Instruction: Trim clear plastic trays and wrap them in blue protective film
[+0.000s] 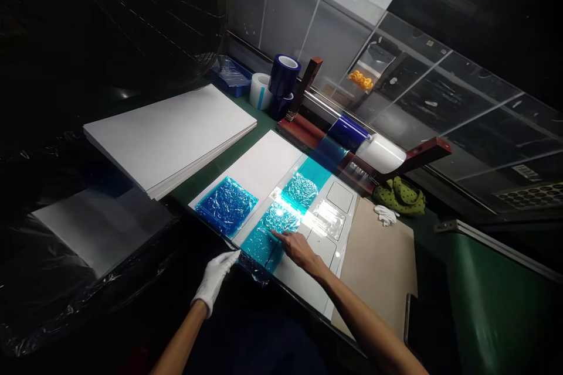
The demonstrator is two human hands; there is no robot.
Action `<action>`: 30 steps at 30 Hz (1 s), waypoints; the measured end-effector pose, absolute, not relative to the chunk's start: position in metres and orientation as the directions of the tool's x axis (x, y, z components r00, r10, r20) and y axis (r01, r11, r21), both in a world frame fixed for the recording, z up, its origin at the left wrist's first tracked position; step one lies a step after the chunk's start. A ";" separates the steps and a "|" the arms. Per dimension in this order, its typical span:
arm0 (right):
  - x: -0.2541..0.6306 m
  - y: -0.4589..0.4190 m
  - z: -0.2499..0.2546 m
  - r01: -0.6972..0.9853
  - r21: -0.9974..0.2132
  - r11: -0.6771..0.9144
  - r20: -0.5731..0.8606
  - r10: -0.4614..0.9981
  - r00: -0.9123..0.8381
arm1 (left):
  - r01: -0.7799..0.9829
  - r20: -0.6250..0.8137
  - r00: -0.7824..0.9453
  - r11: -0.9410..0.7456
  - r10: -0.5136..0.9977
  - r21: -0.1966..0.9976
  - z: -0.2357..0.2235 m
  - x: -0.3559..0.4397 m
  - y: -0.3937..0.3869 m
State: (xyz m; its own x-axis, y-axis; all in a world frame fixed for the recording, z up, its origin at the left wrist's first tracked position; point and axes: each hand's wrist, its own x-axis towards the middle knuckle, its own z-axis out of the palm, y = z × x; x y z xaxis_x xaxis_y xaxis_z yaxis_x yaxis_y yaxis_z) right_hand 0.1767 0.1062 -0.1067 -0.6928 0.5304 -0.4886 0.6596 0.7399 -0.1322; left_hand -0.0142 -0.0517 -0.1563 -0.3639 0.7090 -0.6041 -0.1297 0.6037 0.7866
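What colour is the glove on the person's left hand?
The glove is white; it shows best in the head view.

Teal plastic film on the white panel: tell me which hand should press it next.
Probably the right: the bare right hand has its fingertips on the teal plastic film over the white panel, while the white-gloved left hand sits off the film's near edge.
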 end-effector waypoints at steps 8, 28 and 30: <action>0.255 0.080 -0.097 0.723 -0.086 0.686 -0.506 0.595 -0.624 | -0.228 -0.614 -0.364 0.572 0.701 0.788 -0.160 -0.016 -0.043; 0.261 0.028 -0.084 0.766 -0.528 0.368 -0.231 0.805 -0.546 | -0.165 -0.374 -0.602 0.349 0.705 0.923 -0.096 -0.127 0.007; 0.260 0.029 -0.082 0.773 -0.514 0.372 -0.226 0.810 -0.541 | -0.124 -0.351 -0.603 0.351 0.717 0.928 -0.095 -0.136 0.016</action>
State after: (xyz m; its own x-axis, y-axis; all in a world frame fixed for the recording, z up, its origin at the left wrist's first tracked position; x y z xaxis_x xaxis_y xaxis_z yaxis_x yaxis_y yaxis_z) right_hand 0.2599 0.0288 -0.0820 -0.5408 0.8104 -0.2255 0.7726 0.3725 -0.5142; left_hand -0.1364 0.0155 -0.0952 -0.6027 0.7165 -0.3512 -0.1237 0.3509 0.9282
